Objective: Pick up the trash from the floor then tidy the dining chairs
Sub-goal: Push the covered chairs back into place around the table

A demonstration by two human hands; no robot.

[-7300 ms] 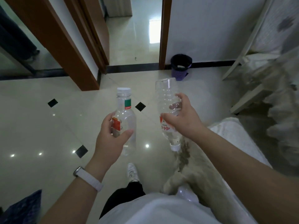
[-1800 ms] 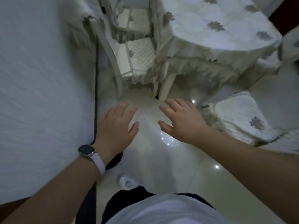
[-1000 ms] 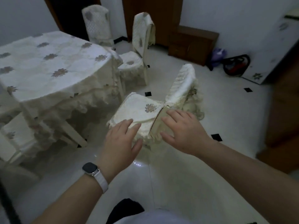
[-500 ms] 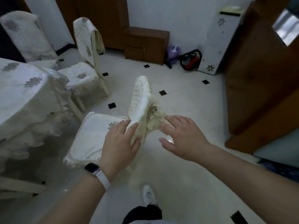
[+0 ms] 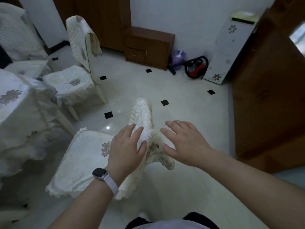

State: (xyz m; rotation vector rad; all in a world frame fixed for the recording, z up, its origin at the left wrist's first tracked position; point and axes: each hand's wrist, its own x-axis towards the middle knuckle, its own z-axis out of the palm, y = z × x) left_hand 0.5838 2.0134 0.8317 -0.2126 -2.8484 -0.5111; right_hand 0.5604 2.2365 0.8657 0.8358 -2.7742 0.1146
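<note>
Cream lace-covered dining chair (image 5: 85, 159) at lower centre, left hand (image 5: 127, 151) spread open over its backrest, right hand (image 5: 184, 144) open just beside, empty.

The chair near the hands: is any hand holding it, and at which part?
Nothing is gripped. Both hands are open: the left hand reaches over the backrest top of the chair; the right hand hovers beside it.

Pale tiled floor (image 5: 189, 100) w/ black insets, white wall (image 5: 189, 15), wooden cabinet (image 5: 148, 47), red vacuum (image 5: 197, 68)
</note>
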